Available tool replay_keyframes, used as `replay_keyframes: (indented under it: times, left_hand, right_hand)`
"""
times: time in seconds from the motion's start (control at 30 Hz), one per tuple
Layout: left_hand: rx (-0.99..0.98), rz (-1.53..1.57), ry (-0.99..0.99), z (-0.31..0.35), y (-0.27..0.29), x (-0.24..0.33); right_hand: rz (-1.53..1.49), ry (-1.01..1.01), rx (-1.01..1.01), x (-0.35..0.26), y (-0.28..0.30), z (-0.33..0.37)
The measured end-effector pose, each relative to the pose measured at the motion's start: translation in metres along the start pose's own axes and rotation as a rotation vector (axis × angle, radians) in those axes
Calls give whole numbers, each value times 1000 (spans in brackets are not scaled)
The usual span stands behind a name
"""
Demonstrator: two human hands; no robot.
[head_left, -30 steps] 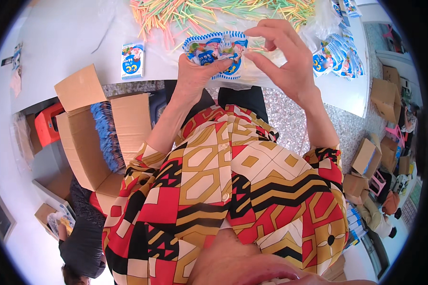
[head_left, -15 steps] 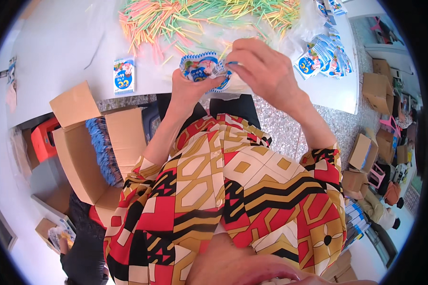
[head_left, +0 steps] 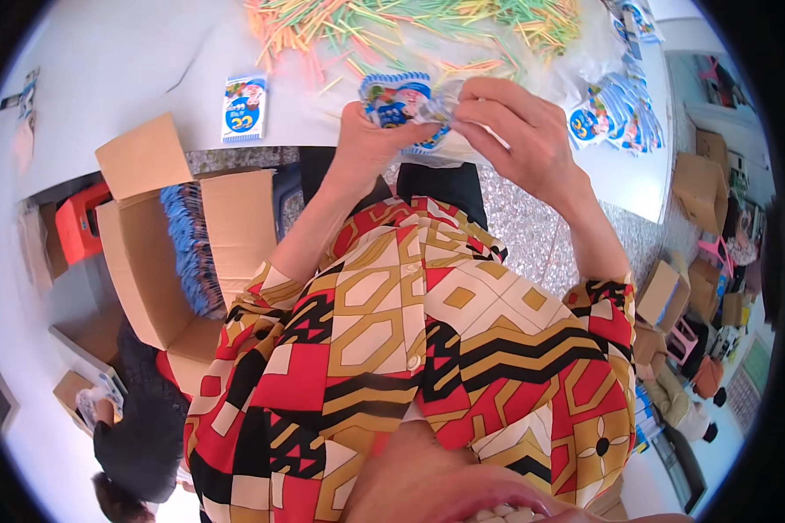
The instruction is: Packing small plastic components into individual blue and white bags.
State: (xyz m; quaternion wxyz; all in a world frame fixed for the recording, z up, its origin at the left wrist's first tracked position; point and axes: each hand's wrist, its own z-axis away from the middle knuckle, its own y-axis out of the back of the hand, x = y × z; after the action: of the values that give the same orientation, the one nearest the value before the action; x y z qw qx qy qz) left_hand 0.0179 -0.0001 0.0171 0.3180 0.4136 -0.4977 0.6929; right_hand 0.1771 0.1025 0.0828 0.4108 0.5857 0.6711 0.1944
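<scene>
White table [head_left: 131, 52], speckled grey floor [head_left: 523, 228], bright light.

Upper centre: we note a packet [head_left: 391, 101] in blue and white, its edge striped. Top: sticks [head_left: 310, 24] in green, yellow and pinkish orange. Upper right: blue-and-white packs [head_left: 617, 115]. Centre: we record a shirt [head_left: 419, 322] patterned in red, black, ochre and cream, with zigzags. Left: brown carton [head_left: 138, 266].
</scene>
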Motion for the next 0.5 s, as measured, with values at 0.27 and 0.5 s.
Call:
replay_keyframes:
  times: [0.27,0.5]
  left_hand:
    - [-90,-160,-35,11,1,5]
    - [-56,-222,-32,22,15,7]
  right_hand:
    - [-33,-145,-321,-8,8,-8]
    - [-135,-135,-250,-14,-12,-18]
